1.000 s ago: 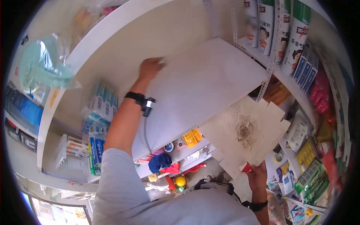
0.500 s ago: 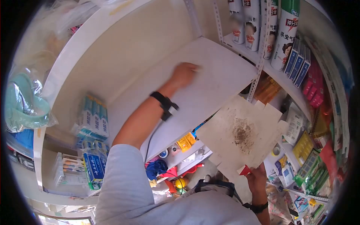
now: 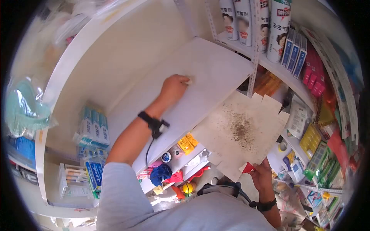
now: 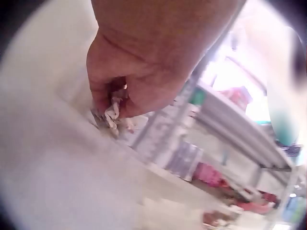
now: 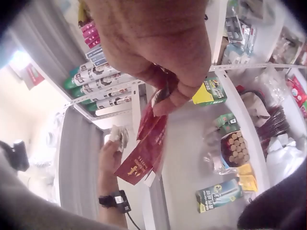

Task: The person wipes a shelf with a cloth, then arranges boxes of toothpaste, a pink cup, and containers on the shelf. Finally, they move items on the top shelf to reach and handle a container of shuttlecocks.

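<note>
The left hand [image 3: 173, 90] pinches a crumpled white wad [image 3: 187, 81] between thumb and fingers; the wad is creased and ragged, with greyish patches in the left wrist view, and sits over the white shelf [image 3: 154, 104], between its back and front edges and nearer its right end. Whether it touches the surface is unclear. The right hand [image 3: 263, 175] pinches a dark red piece [image 5: 144, 155], stiff and folded, with gold lettering and a pale part at its lower end. Just beyond the shelf's front edge, a wide beige board [image 3: 219, 148] reaches down toward this hand; whether the red piece is joined to it cannot be told. The board's face is matt, its right edge notched into tabs, and dark brown specks [image 3: 242, 129] gather thickly mid-board, thinning outward.
</note>
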{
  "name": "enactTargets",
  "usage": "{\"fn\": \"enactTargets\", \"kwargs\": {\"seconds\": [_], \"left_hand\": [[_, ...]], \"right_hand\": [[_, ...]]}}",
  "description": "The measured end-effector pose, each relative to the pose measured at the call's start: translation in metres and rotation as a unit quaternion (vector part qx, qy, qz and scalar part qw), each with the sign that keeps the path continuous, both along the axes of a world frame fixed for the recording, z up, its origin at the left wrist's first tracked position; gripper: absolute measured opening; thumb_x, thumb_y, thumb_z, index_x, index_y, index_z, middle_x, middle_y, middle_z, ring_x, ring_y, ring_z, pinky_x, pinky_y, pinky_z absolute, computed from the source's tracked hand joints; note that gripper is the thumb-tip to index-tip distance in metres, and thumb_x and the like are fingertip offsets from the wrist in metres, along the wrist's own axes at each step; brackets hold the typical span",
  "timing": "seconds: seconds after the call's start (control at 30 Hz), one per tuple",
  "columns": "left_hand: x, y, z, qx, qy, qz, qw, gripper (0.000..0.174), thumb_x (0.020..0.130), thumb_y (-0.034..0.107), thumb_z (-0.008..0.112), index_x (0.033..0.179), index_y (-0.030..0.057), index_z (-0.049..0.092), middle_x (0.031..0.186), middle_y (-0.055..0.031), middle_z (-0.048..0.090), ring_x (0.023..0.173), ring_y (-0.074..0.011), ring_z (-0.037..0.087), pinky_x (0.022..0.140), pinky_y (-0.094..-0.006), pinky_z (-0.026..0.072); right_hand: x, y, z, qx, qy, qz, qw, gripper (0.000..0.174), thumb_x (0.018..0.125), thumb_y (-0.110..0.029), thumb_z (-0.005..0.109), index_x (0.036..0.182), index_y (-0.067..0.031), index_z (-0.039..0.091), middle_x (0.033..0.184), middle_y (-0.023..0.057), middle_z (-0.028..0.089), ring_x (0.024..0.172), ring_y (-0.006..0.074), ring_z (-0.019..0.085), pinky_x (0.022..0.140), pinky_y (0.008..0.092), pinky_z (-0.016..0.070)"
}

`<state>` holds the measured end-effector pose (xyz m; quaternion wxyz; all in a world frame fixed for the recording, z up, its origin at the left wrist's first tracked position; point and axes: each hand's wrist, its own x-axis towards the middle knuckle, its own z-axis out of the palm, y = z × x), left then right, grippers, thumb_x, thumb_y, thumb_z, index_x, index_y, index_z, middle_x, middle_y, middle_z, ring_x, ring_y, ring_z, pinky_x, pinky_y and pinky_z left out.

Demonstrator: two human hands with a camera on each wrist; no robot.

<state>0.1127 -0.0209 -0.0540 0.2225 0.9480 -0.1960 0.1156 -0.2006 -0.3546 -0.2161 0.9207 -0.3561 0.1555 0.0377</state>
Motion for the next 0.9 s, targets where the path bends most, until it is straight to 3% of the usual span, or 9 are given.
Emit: {"fn": "enactTargets", "kwargs": {"seconds": [0.03, 0.13, 0.2, 0.4, 0.53, 0.63, 0.77, 0.8, 0.9], "left_hand": [[-0.015, -0.008, -0.013, -0.013, 0.023, -0.011, 1.0, 0.029, 0.086, -0.001, 0.067, 0.111, 0.0048, 0.079, 0.113, -0.0177, 0.074, 0.108, -0.034, 0.07, 0.097, -0.0372, 0.0556], [-0.105, -0.076, 0.005, -0.038, 0.104, -0.201, 0.973, 0.028, 0.087, 0.001, 0.066, 0.112, 0.0064, 0.078, 0.111, -0.0174, 0.072, 0.106, -0.036, 0.069, 0.094, -0.0397, 0.0561], [-0.16, -0.105, 0.008, -0.058, 0.149, -0.273, 0.949, 0.03, 0.088, 0.002, 0.066, 0.116, 0.0077, 0.077, 0.116, -0.0167, 0.07, 0.106, -0.0359, 0.069, 0.092, -0.0396, 0.0566], [-0.232, -0.094, -0.036, -0.139, 0.203, -0.12, 0.962, 0.037, 0.087, -0.003, 0.066, 0.121, 0.0071, 0.075, 0.124, -0.0175, 0.068, 0.112, -0.0305, 0.069, 0.095, -0.0364, 0.0553], [-0.267, -0.048, -0.096, -0.236, 0.256, -0.034, 0.937, 0.04, 0.089, -0.009, 0.06, 0.125, 0.0038, 0.073, 0.121, -0.0103, 0.07, 0.109, -0.0181, 0.068, 0.093, -0.0306, 0.0543], [-0.283, -0.015, -0.146, -0.296, 0.331, 0.037, 0.895, 0.039, 0.091, -0.01, 0.059, 0.125, 0.0014, 0.072, 0.123, -0.0085, 0.07, 0.108, -0.0148, 0.067, 0.092, -0.0307, 0.0543], [-0.278, -0.001, -0.18, -0.211, 0.376, 0.058, 0.901, 0.034, 0.094, -0.004, 0.065, 0.127, 0.0011, 0.072, 0.12, -0.007, 0.072, 0.108, -0.0133, 0.067, 0.095, -0.0272, 0.0525], [-0.276, 0.006, -0.195, -0.163, 0.388, 0.078, 0.904, 0.034, 0.095, -0.003, 0.066, 0.128, 0.0023, 0.072, 0.115, -0.0046, 0.074, 0.1, -0.0106, 0.067, 0.092, -0.0261, 0.0533], [-0.273, 0.015, -0.235, -0.195, 0.403, 0.077, 0.891, 0.035, 0.094, -0.004, 0.061, 0.127, 0.002, 0.073, 0.124, -0.0095, 0.073, 0.103, -0.0154, 0.07, 0.091, -0.0287, 0.0541]], "right_hand": [[0.0, 0.002, 0.0, -0.001, 0.001, -0.008, 1.0, 0.062, 0.093, 0.008, 0.05, 0.154, -0.0048, 0.045, 0.14, 0.0125, 0.061, 0.121, 0.0275, 0.067, 0.088, 0.0408, 0.0652], [-0.006, 0.003, -0.006, 0.004, 0.021, -0.003, 1.0, 0.061, 0.093, 0.008, 0.051, 0.153, -0.0044, 0.046, 0.139, 0.0122, 0.062, 0.12, 0.0272, 0.067, 0.087, 0.0396, 0.0653], [-0.008, -0.002, -0.015, 0.004, 0.037, -0.001, 0.999, 0.06, 0.094, 0.009, 0.05, 0.153, -0.0039, 0.046, 0.138, 0.0124, 0.063, 0.12, 0.0272, 0.067, 0.087, 0.0391, 0.0653], [-0.018, -0.011, -0.056, 0.025, 0.039, 0.022, 0.999, 0.06, 0.096, 0.009, 0.05, 0.154, -0.003, 0.045, 0.139, 0.0145, 0.064, 0.12, 0.0281, 0.068, 0.09, 0.0415, 0.0637], [-0.042, -0.029, -0.101, 0.076, 0.071, 0.039, 0.994, 0.057, 0.096, 0.008, 0.052, 0.152, -0.002, 0.048, 0.138, 0.0145, 0.065, 0.118, 0.0266, 0.069, 0.093, 0.0404, 0.0628], [-0.075, -0.053, -0.152, 0.049, 0.111, 0.044, 0.992, 0.054, 0.096, 0.008, 0.053, 0.149, -0.0027, 0.052, 0.133, 0.0139, 0.068, 0.115, 0.0263, 0.071, 0.093, 0.0404, 0.0627], [-0.128, -0.084, -0.215, 0.039, 0.151, 0.027, 0.987, 0.047, 0.094, 0.006, 0.056, 0.14, -0.0018, 0.058, 0.129, 0.0124, 0.07, 0.111, 0.0265, 0.072, 0.091, 0.0403, 0.0624], [-0.138, -0.09, -0.225, 0.045, 0.171, 0.02, 0.984, 0.045, 0.094, 0.006, 0.057, 0.138, -0.0028, 0.06, 0.129, 0.0115, 0.07, 0.112, 0.0257, 0.071, 0.09, 0.0394, 0.0616], [-0.176, -0.102, -0.259, 0.029, 0.199, -0.015, 0.979, 0.045, 0.094, 0.006, 0.056, 0.137, -0.005, 0.061, 0.13, 0.0104, 0.07, 0.114, 0.0251, 0.07, 0.091, 0.0393, 0.0607]]}}
